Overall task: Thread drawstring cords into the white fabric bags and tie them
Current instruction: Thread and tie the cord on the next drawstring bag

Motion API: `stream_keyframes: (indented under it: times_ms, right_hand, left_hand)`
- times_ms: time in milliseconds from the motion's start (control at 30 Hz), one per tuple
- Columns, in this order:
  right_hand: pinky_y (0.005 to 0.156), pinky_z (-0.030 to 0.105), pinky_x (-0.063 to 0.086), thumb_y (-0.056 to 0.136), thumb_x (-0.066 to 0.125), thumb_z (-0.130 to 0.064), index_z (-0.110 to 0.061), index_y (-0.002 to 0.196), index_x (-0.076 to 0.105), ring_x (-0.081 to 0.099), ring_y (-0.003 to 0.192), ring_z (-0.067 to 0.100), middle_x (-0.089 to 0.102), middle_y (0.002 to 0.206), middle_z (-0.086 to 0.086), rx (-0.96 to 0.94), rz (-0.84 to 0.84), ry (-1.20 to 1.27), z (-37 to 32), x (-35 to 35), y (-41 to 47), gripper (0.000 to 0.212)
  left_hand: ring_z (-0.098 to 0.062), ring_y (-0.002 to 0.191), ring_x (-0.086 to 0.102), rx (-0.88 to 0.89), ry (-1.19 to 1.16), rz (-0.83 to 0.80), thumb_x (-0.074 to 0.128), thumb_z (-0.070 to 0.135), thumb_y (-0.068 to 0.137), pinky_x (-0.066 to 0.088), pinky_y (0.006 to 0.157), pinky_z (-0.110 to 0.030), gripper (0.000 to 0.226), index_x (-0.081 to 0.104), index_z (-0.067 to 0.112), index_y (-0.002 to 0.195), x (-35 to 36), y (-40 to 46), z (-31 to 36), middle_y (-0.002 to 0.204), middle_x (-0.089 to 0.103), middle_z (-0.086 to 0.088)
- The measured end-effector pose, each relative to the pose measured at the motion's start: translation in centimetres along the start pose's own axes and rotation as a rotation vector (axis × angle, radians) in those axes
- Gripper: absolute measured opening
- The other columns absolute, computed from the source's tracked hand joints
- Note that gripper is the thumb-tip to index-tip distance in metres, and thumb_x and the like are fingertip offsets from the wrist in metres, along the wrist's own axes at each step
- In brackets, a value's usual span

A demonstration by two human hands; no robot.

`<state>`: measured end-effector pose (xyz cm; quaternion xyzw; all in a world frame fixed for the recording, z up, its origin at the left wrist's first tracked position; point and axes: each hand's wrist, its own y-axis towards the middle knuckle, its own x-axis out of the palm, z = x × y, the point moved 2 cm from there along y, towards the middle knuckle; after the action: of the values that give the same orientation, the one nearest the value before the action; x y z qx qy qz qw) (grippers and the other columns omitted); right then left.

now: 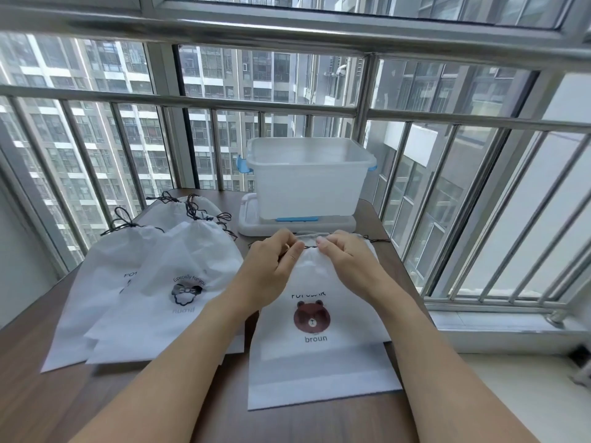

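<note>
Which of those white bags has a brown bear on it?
The bear bag under both hands, right of the pile; the nearest other bag shows a black bow figure.

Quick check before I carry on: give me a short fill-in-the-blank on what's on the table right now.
1. Both hands, the left hand and the right hand, pinch a dark ____ at the top of the bear bag.
2. The word printed under the bear is ____.
3. The clear storage bin stands on its own ____.
4. The pile of tied bags lies to the ____ of the bear bag.

Missing words: cord; broun; lid; left
</note>
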<state>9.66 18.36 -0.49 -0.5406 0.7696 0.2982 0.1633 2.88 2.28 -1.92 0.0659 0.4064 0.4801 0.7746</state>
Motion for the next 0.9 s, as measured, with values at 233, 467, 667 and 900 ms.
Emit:
stream_keyframes:
  times_ms: [233, 467, 667, 900]
  right_hand:
    - [0.075, 0.022, 0.034, 0.101, 0.057, -0.022, -0.012, 0.065, 0.057, 0.051, 0.089, 0.010, 0.055, 0.099, -0.004, 0.083, 0.007, 0.151, 0.4, -0.6, 0.0, 0.038]
    - [0.049, 0.018, 0.027, 0.098, 0.063, -0.017, -0.008, 0.059, 0.041, 0.030, 0.049, 0.007, 0.034, 0.053, -0.008, 0.027, 0.121, 0.164, -0.2, -0.5, 0.0, 0.045]
    - [0.044, 0.022, 0.017, 0.095, 0.068, -0.024, -0.022, 0.056, 0.034, 0.017, 0.047, 0.009, 0.022, 0.053, -0.008, 0.219, 0.040, 0.362, 0.0, -0.7, 0.0, 0.051]
    - [0.044, 0.022, 0.015, 0.096, 0.062, -0.020, -0.018, 0.060, 0.037, 0.016, 0.047, 0.009, 0.020, 0.053, -0.009, 0.220, -0.071, 0.242, -0.2, -0.4, -0.4, 0.044]
  left_hand:
    - [-0.008, 0.051, 0.045, -0.044, 0.059, 0.087, 0.059, 0.037, 0.097, 0.033, 0.055, -0.023, 0.034, 0.054, 0.021, 0.068, -0.5, 0.2, -0.7, 0.052, 0.049, 0.008]
    - [-0.012, 0.047, 0.030, 0.013, 0.087, 0.119, 0.061, 0.035, 0.096, 0.027, 0.049, -0.026, 0.055, 0.032, 0.017, 0.053, -0.7, 0.2, -0.1, 0.046, 0.029, 0.008]
    - [-0.006, 0.085, 0.057, 0.003, -0.379, 0.060, 0.056, 0.033, 0.096, 0.041, 0.079, -0.018, 0.048, 0.050, 0.029, 0.048, -0.4, 0.3, 1.0, 0.079, 0.058, 0.010]
    - [-0.010, 0.079, 0.064, -0.120, -0.701, -0.108, 0.052, 0.034, 0.096, 0.046, 0.077, -0.015, 0.037, 0.067, 0.011, 0.071, -0.1, -0.2, 2.2, 0.081, 0.070, -0.003]
